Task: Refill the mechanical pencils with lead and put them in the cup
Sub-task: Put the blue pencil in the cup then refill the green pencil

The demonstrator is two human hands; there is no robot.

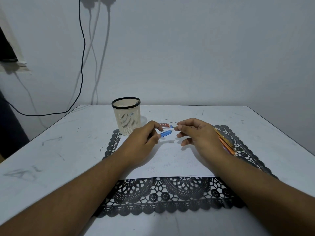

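Note:
My left hand grips a blue mechanical pencil, whose open back end points right. It also holds a red lead case between the fingers. My right hand pinches at the blue tip of that case; any lead in the pinch is too thin to see. A small white eraser cap lies on the white paper between the hands. The cream mesh cup with a black rim stands behind my left hand, with something blue inside. Orange pencils lie partly hidden behind my right hand.
The paper lies on a black lace mat on a white table marked with pencil scribbles. Loose lead bits lie behind the case. Cables hang down the wall at the back left.

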